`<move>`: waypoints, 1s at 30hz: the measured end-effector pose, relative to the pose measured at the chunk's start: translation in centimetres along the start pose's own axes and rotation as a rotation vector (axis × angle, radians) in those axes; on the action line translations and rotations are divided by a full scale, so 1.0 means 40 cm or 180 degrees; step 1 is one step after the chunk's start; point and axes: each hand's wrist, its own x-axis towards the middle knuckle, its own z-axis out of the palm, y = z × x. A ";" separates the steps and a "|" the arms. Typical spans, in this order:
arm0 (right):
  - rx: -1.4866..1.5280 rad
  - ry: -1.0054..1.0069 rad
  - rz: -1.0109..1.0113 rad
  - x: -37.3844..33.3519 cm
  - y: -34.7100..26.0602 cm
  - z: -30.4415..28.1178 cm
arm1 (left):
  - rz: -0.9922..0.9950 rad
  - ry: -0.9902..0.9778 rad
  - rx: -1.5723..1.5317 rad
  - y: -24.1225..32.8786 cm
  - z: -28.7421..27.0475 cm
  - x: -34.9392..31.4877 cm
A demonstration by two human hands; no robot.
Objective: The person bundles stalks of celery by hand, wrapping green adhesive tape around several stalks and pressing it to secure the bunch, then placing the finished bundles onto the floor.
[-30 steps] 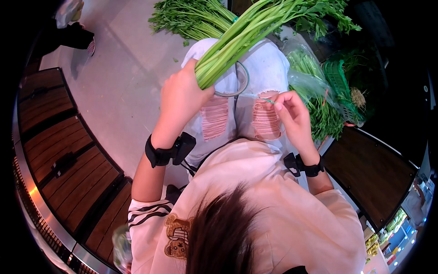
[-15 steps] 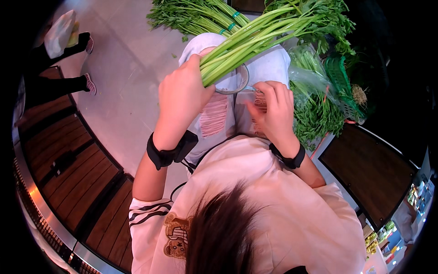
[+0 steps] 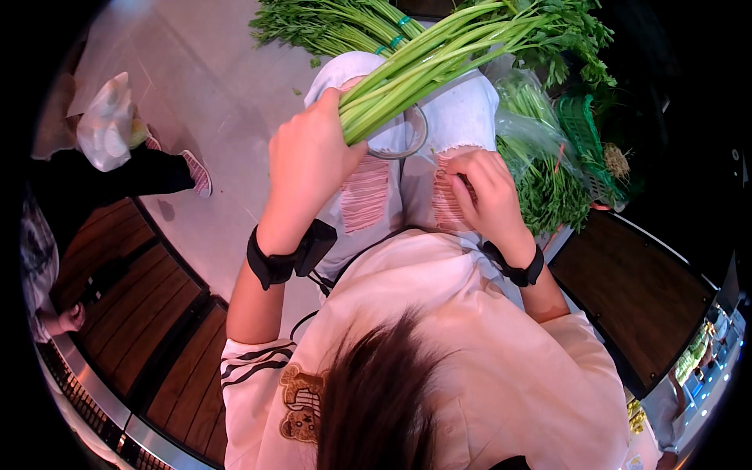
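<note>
My left hand [image 3: 313, 153] is closed round the cut ends of a bunch of green celery [image 3: 419, 74], whose leafy tops point to the upper right. Under the stalks, beside that hand's fingers, a ring-shaped roll of tape [image 3: 423, 131] shows in part; the stalks and hand hide the rest. My right hand [image 3: 489, 188] is over my right knee with its fingers curled in a pinch. A faint thin strip seems to run from the roll to its fingertips.
Celery bundles bound with teal bands [image 3: 345, 27] lie on the floor beyond my knees. To the right are bagged greens [image 3: 529, 110] and a green plastic crate [image 3: 578, 125]. A passer-by carries a white plastic bag [image 3: 107, 121] at left, near dark wooden slats [image 3: 129, 305].
My right hand has moved right and slightly down, away from the tape roll. My left hand and the celery have barely shifted. The passer-by at left has come nearer.
</note>
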 end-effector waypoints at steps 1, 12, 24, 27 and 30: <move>-0.0001 -0.0003 -0.0001 0.002 -0.004 -0.001 | -0.0016 -0.0057 0.0020 0.000 -0.002 0.001; 0.1551 0.0738 0.0532 0.089 -0.089 -0.006 | -0.0423 -0.0420 -0.0811 -0.019 -0.012 0.034; 0.0557 0.0067 -0.1119 0.039 -0.199 -0.039 | -0.0690 -0.0095 -0.0976 -0.039 0.023 0.043; 0.0334 -0.0167 -0.1261 0.035 -0.209 -0.056 | -0.0743 -0.0001 -0.1008 -0.023 0.030 0.034; 0.0307 -0.0286 -0.1289 0.036 -0.225 -0.054 | -0.0829 0.0064 -0.0963 -0.011 0.027 0.032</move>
